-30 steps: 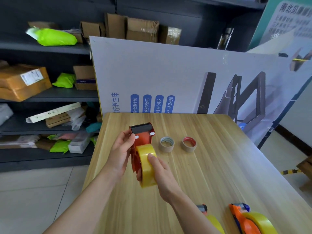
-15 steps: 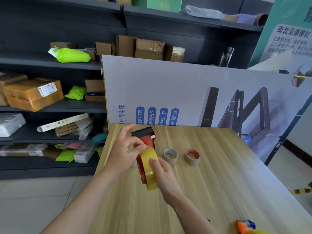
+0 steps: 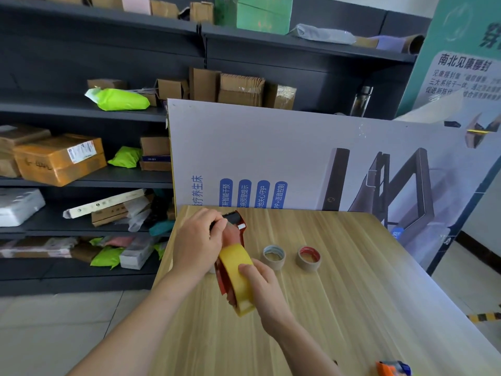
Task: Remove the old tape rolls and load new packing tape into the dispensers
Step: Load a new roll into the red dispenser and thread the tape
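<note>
A red tape dispenser with a black toothed blade is held above the wooden table. A yellow packing tape roll sits in it. My left hand grips the dispenser's head, with the fingers curled near the blade. My right hand holds the yellow roll from the right, thumb on its outer band. Two spent cardboard cores lie on the table to the right: one with a grey inside and one with a red inside.
Part of another orange dispenser shows at the table's bottom right edge. A large printed board leans against the table's far edge. Dark shelving with boxes and green parcels fills the left and back.
The camera has tilted up, so the dispensers at the bottom right have nearly left view. My left hand has moved from the dispenser's side up to its head and curled near the blade.
</note>
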`<action>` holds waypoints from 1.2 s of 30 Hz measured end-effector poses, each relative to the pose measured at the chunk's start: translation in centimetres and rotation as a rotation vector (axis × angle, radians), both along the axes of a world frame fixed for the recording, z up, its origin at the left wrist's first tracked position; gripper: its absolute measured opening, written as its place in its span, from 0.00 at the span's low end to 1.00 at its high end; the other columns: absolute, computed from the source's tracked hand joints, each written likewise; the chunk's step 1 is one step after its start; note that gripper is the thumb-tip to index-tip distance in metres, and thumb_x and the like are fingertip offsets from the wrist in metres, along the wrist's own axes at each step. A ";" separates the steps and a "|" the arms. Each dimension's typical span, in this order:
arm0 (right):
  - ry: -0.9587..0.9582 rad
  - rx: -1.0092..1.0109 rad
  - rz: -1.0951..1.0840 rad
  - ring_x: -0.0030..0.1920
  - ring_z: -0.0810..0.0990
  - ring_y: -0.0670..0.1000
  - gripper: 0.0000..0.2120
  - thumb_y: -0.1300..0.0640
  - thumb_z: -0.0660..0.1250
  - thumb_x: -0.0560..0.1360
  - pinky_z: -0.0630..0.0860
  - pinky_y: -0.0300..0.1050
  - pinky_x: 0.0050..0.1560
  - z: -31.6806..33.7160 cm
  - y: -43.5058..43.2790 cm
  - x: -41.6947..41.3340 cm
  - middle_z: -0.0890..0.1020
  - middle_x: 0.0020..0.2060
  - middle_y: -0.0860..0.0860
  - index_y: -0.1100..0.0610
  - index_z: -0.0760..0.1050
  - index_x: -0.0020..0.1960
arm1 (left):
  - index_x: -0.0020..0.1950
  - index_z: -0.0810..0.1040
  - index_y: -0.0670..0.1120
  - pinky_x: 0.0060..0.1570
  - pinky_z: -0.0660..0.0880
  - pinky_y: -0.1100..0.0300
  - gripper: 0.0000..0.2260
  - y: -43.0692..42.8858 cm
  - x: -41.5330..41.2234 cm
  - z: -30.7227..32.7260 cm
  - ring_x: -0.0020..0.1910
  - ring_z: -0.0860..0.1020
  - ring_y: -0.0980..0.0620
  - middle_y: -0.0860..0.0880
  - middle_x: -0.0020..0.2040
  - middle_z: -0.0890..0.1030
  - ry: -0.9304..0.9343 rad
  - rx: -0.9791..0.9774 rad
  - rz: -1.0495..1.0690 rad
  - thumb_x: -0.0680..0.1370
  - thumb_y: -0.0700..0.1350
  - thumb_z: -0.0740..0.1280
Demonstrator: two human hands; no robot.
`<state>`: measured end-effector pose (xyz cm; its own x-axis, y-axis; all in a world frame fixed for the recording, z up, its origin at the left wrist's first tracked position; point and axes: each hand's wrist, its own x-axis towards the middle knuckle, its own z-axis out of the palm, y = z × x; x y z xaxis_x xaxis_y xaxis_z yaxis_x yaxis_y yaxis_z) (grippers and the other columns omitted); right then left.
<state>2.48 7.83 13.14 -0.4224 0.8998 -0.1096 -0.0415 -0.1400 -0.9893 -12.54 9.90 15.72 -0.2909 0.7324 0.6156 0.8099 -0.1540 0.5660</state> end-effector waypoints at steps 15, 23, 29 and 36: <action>-0.039 0.015 0.072 0.30 0.78 0.53 0.09 0.54 0.67 0.69 0.75 0.46 0.35 -0.4 -0.6 0.6 0.76 0.37 0.59 0.59 0.74 0.45 | 0.42 0.74 0.46 0.42 0.70 0.54 0.08 1.3 -0.9 0.9 0.36 0.75 0.48 0.51 0.35 0.77 0.062 -0.142 0.052 0.80 0.46 0.63; -0.077 -0.026 0.126 0.33 0.80 0.53 0.19 0.55 0.66 0.66 0.77 0.46 0.37 -1.1 -0.5 0.4 0.77 0.39 0.59 0.65 0.74 0.54 | 0.42 0.75 0.45 0.29 0.63 0.61 0.09 2.2 -2.2 1.1 0.36 0.75 0.50 0.50 0.36 0.78 -0.014 -0.193 0.073 0.80 0.47 0.63; -0.105 -0.049 0.107 0.31 0.80 0.52 0.20 0.43 0.69 0.73 0.78 0.46 0.37 -0.8 -0.1 0.2 0.81 0.36 0.57 0.61 0.77 0.50 | 0.44 0.74 0.42 0.32 0.68 0.59 0.11 2.5 -2.2 1.8 0.40 0.77 0.48 0.46 0.39 0.80 -0.196 -0.200 0.051 0.81 0.47 0.60; -0.142 -0.090 0.106 0.38 0.83 0.51 0.17 0.49 0.70 0.73 0.79 0.44 0.43 -0.8 0.2 0.0 0.85 0.38 0.55 0.61 0.76 0.55 | 0.46 0.72 0.44 0.32 0.66 0.63 0.11 2.5 -1.4 3.3 0.39 0.77 0.54 0.47 0.40 0.82 -0.186 -0.269 0.001 0.82 0.48 0.57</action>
<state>2.46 8.01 12.34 -0.4892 0.8348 -0.2528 0.1170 -0.2244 -0.9675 -13.92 12.38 19.03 -0.3813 0.8613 0.3359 0.6886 0.0222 0.7248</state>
